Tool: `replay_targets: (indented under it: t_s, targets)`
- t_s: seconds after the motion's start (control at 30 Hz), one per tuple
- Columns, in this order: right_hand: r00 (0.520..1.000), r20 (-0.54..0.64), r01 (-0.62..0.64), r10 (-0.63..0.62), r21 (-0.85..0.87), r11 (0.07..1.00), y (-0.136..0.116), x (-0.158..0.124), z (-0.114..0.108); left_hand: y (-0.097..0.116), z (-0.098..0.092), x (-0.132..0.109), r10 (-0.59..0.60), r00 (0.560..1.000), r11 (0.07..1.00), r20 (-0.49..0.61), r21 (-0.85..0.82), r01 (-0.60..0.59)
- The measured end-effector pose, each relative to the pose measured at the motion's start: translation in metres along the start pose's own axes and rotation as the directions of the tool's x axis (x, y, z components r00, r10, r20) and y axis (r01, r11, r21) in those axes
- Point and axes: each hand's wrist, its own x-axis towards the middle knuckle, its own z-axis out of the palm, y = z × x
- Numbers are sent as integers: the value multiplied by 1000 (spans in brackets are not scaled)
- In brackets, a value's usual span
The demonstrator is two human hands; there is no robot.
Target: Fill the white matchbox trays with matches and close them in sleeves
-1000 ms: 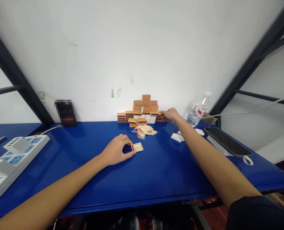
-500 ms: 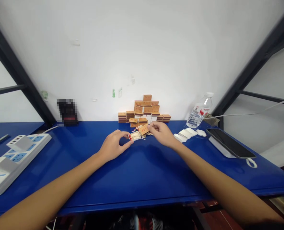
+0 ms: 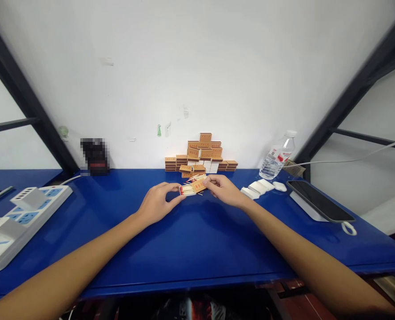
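Note:
My left hand (image 3: 157,201) pinches the left end of a white matchbox tray (image 3: 187,191) filled with red-tipped matches. Between the fingers of my right hand (image 3: 224,190) is an orange matchbox sleeve (image 3: 198,186), lined up against the tray's right end. Whether the tray has entered the sleeve is hard to make out. Just behind the sleeve lies a pile of loose matches (image 3: 196,178), partly covered by it. Further back, against the wall, matchboxes (image 3: 205,153) are stacked in a stepped heap, with several white trays (image 3: 212,166) among them.
White blocks (image 3: 257,187) and a tilted-looking water bottle (image 3: 277,155) are to the right, beside a phone (image 3: 319,200) on a stand. A power strip (image 3: 47,209) lies at the left of the blue table (image 3: 184,249). A pixelated dark object (image 3: 95,156) stands at the back left.
My right hand has brought the sleeve down and level with the tray, so the two now meet end to end. My left hand has hardly moved.

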Motion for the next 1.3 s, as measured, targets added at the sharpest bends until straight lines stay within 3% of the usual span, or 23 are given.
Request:
replay_targets:
  t_s: [0.2, 0.53, 0.6, 0.7, 0.77, 0.93, 1.1, 1.3]
  targets:
    - [989, 144, -43, 42, 1, 999, 2, -2, -7, -1, -1, 0, -16, 1000, 1000, -1, 6, 16]
    - [960, 268, -98, 81, 53, 994, -1, -5, -6, -5, -2, 0, 21, 1000, 1000, 15, 3, -21]
    - [975, 212, -93, 73, 87, 992, 4, -4, -1, -7, -2, 0, 25, 1000, 1000, 1, 10, -25]
    - [999, -7, -33, 34, 142, 989, 9, -3, 11, -8, -3, 0, 29, 999, 1000, -39, -11, -29]
    - [998, -69, 12, -1, 155, 988, 7, -5, 20, -10, -3, 0, 21, 997, 999, -71, -28, -23]
    - [997, 26, 64, -70, 195, 979, -5, -17, 42, -11, 2, -2, 11, 999, 995, -29, -97, -14]
    - [995, 101, -11, -8, 191, 982, -1, -21, 45, -11, 5, -4, 16, 997, 987, 80, -163, -3]
    - [984, 175, 9, -42, 184, 983, -3, -20, 45, -14, 7, -5, 91, 995, 983, 29, -161, -85]
